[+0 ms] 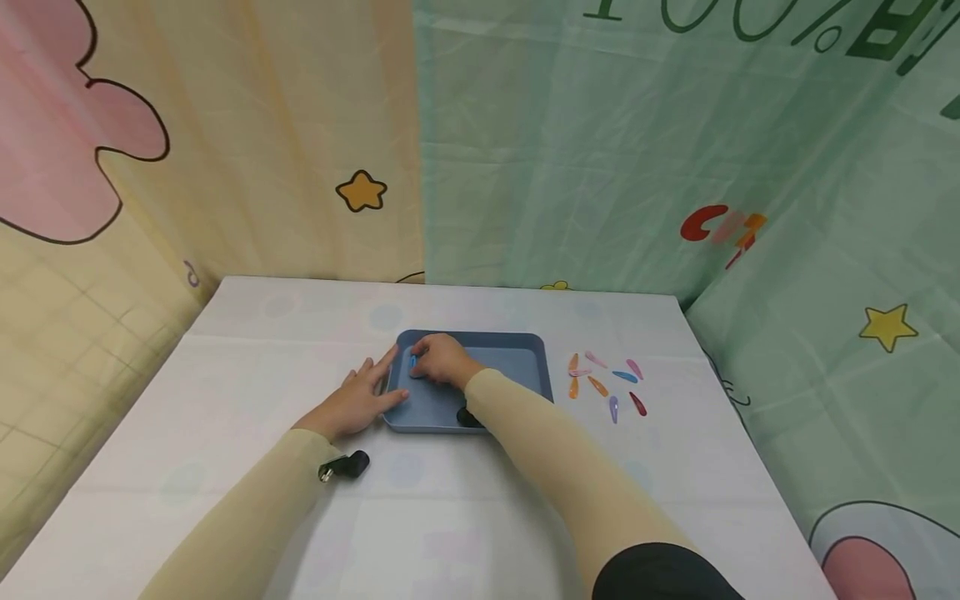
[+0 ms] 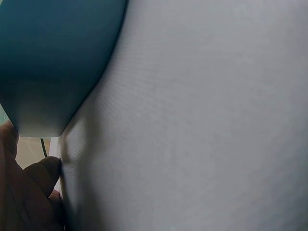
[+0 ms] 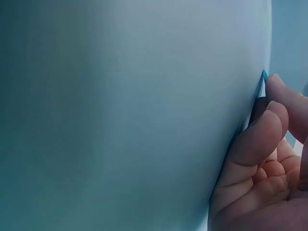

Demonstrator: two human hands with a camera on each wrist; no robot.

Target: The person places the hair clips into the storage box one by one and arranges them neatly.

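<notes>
A blue-grey rectangular tray lies on the white table. Inside it, near the left end, my right hand pinches a small blue hair clip between thumb and fingers. In the right wrist view only the clip's pointed tip shows past the fingertips, close to the tray floor. My left hand rests against the tray's left side, fingers spread and fairly straight, thumb over the rim. The left wrist view shows the tray's outer wall and part of that hand.
Right of the tray lie several loose snap hair clips: orange ones, pink ones, a blue one, a purple one and a dark red one. Printed curtains hang behind the table.
</notes>
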